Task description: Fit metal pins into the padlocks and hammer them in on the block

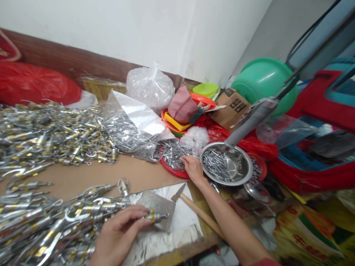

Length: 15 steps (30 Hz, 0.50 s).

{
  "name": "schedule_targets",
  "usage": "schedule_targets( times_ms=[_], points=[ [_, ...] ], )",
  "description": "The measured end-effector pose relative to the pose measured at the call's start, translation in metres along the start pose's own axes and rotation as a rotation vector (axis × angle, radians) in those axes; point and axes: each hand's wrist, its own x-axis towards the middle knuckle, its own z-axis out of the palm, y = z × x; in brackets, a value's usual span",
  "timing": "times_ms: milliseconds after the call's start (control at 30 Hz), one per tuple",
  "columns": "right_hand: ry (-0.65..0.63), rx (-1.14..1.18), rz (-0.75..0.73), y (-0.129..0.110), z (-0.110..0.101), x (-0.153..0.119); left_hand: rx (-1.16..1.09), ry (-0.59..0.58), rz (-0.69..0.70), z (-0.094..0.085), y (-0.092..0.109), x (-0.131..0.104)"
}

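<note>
Head view: metal fitting [157, 217] pinched between left fingers [133, 213]; right fingers [189, 161] at the small metal pieces [172, 156], grip unclear

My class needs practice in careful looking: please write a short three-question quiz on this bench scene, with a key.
1. What does the left grip hold?
A) a round wooden rod
B) a silver metal fitting with a yellow band
C) a pointed knife
2. True or false: the right grip is at the shallow red plastic tray.
3. Fill in: the large round plastic basin behind the brown cardboard box is ____.

Key: 1 B; 2 true; 3 green.
</note>
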Motion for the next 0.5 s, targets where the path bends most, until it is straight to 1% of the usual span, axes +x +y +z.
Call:
schedule_targets(
  times_ms=[67,100,167,233,300,333,400,500],
  points=[
    [0.01,0.07,-0.006,-0.008,-0.004,-0.008,-0.003,0.025,0.017,0.0,0.002,-0.001],
    [0.006,0.114,-0.01,-0.016,-0.006,-0.014,-0.008,0.041,0.018,0.001,0.002,-0.001],
    [-0.023,0.201,-0.024,-0.039,-0.008,-0.032,-0.025,0.084,-0.007,0.004,0.0,-0.003],
    [-0.085,0.305,-0.06,-0.067,-0.011,-0.055,-0.058,0.116,-0.057,0.007,-0.002,-0.004],
    [-0.166,0.471,-0.131,-0.093,-0.014,-0.079,-0.104,0.123,-0.087,0.009,-0.006,-0.005],
    [-0.184,0.534,-0.155,-0.103,-0.015,-0.089,-0.129,0.12,-0.088,0.01,-0.008,-0.004],
    [-0.197,0.627,-0.158,-0.115,-0.015,-0.103,-0.159,0.111,-0.072,0.01,-0.01,-0.004],
    [-0.211,0.73,-0.061,-0.117,-0.01,-0.11,-0.114,0.145,0.003,0.01,-0.01,-0.002]
  ],
)
